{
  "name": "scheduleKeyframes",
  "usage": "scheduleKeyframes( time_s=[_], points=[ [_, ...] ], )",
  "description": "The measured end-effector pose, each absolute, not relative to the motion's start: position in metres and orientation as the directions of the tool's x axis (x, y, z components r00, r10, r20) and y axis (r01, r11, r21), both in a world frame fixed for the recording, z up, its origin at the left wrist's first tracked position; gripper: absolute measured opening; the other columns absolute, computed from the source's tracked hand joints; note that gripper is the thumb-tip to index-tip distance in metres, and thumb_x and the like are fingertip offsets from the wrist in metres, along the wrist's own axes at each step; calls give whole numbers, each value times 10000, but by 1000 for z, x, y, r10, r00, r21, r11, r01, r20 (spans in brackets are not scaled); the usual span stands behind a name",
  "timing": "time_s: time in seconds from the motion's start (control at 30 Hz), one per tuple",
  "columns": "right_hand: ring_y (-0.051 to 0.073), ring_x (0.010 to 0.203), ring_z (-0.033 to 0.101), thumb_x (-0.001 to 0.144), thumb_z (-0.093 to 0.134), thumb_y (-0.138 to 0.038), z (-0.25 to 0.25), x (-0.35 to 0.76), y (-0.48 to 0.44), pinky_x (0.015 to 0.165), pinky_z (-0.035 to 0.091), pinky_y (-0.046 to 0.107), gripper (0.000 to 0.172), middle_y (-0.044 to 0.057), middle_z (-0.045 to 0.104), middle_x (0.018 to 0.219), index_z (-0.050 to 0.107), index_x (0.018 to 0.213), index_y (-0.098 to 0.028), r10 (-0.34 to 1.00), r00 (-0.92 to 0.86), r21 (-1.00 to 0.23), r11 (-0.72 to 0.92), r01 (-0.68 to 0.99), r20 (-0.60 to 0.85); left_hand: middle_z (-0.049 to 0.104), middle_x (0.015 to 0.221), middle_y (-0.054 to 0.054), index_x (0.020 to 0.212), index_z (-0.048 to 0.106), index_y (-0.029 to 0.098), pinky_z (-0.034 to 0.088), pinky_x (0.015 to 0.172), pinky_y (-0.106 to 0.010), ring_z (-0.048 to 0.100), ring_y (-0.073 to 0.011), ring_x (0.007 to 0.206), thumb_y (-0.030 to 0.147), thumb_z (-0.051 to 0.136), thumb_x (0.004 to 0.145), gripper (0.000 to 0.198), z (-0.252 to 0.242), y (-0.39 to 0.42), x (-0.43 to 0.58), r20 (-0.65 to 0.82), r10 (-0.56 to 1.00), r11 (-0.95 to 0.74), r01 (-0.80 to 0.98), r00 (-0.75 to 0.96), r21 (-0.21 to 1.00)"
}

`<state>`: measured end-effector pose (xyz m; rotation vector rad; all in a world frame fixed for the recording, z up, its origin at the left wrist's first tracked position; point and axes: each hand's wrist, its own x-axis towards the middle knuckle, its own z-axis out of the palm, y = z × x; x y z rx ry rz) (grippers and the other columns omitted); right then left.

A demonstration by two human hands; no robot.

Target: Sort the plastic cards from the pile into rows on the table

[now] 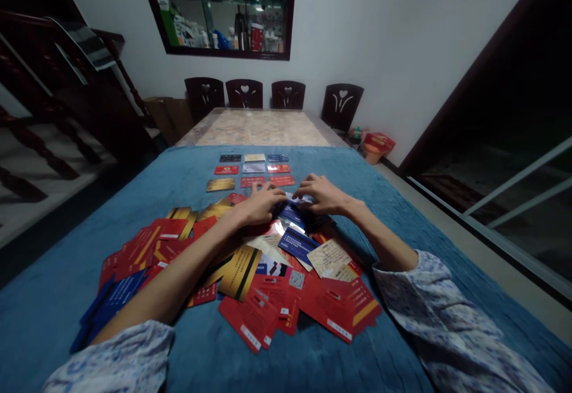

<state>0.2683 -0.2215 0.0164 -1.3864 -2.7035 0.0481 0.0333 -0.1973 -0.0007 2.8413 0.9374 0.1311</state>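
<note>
A loose heap of red, gold and blue plastic cards point(250, 274) covers the middle of a blue cloth point(402, 214). Both my hands reach to the heap's far edge. My left hand point(261, 202) lies palm down with fingers bent over the cards. My right hand point(322, 193) is beside it, fingers curled onto a dark blue card point(292, 213) between the two hands. Beyond them, several cards point(254, 171) lie sorted in neat rows.
The blue cloth covers the near part of a long table; its marble top point(261, 128) shows bare beyond. Several dark chairs point(243, 92) stand at the far end under a wall cabinet point(223, 6). A red box point(378, 143) sits on the floor right.
</note>
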Motion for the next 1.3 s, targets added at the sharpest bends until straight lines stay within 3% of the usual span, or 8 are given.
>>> scheduleKeyframes(
  time_s=[0.3,0.53,0.73,0.97,1.17,1.3],
  points=[
    [305,1124,535,915,654,-515,13,263,-226,848,389,389,375,125,730,1141,759,1171,-261,797,-604,-64,602,796,-27,606,1465,-65,1367,633,309,278,1108,-575,389,-328,1396,27,519,752,686,-11,-189,30,-6,590,-797,583,807,156],
    [295,1117,560,924,631,-571,13,258,-230,843,405,377,450,134,729,1159,754,1180,-223,789,-615,-94,610,787,-21,648,1396,-106,1335,667,255,297,1074,-577,414,-344,1355,55,512,779,610,-12,-186,28,20,596,-793,584,803,172],
    [274,1068,589,936,616,-421,11,259,-227,876,401,377,355,116,743,1135,745,1198,-219,790,-613,-94,611,786,-2,677,1328,-104,1298,686,257,314,1061,-551,441,-316,1313,86,470,852,524,-11,-187,28,51,618,-777,601,784,185],
    [236,975,619,904,545,-190,5,264,-220,869,419,342,314,101,764,1028,756,1137,-185,790,-606,-134,613,779,90,690,1242,-115,1276,709,219,336,1100,-551,463,-321,1317,75,512,832,507,-16,-180,27,111,696,-707,651,709,277],
    [214,896,630,865,539,-138,-9,268,-210,814,431,294,224,94,757,937,747,941,-172,806,-561,-183,590,786,188,665,1196,-126,1237,730,211,417,1074,-519,550,-301,1232,103,533,862,437,-27,-171,27,240,735,-675,650,634,350],
    [216,881,630,825,566,-137,-19,272,-205,777,425,288,205,90,750,918,740,929,-173,827,-516,-232,560,796,224,671,1136,-107,1088,773,211,451,1046,-489,585,-285,1172,114,541,872,332,-30,-170,28,261,739,-671,646,621,364]
  ],
)
